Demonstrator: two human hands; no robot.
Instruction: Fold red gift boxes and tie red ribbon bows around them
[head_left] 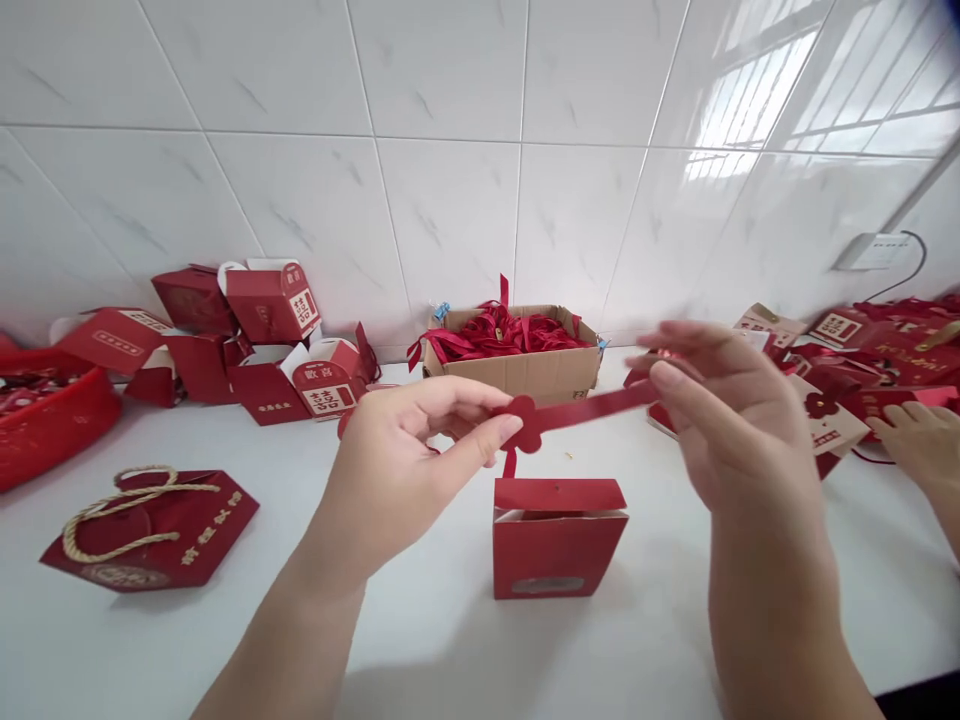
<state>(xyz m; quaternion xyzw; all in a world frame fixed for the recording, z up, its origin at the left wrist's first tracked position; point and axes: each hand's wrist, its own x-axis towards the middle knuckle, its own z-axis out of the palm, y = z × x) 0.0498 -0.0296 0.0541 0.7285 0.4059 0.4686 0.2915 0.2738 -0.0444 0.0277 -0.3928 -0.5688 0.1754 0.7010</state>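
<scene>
A red flower-shaped piece (527, 424) is pinched between the thumb and fingers of my left hand (420, 450). From it a red ribbon (596, 405) runs to the right, its far part between the thumb and fingers of my right hand (727, 410), which is slightly blurred. A short ribbon end hangs below the flower. Beneath and between both hands a small red box (551, 555) stands upright on the white table (420, 640), its top flap slightly raised and an oval window in its front.
Behind my hands, a cardboard box (517, 375) holds red ribbons. Red gift boxes (270, 305) and a red basket (67, 425) are at left, near a rope-handled bag (165, 530). More boxes (836, 425) lie at right, where another person's hand (919, 445) reaches in.
</scene>
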